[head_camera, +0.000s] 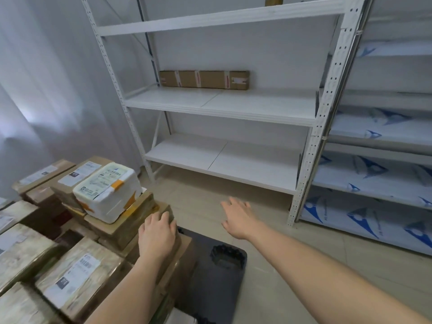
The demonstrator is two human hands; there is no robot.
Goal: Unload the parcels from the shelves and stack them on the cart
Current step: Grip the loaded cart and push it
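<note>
Several brown cardboard parcels (79, 274) are stacked on the dark cart (219, 272) at the lower left, with a white foam box (109, 192) on top. My left hand (159, 235) rests flat on the corner of a cardboard parcel (131, 228) in the stack, fingers relaxed. My right hand (238, 218) hovers open above the floor, reaching toward the white shelf unit (222, 104) and holding nothing. One long brown parcel (204, 79) lies at the back of the middle shelf. A small brown parcel (274, 1) shows on the top shelf.
A second shelf unit (383, 136) with blue-and-white wrapped boards stands at the right. A white curtain (46, 90) hangs at the left. The lowest white shelf (222, 160) holds no parcel. Beige tiled floor (292, 253) lies between cart and shelves.
</note>
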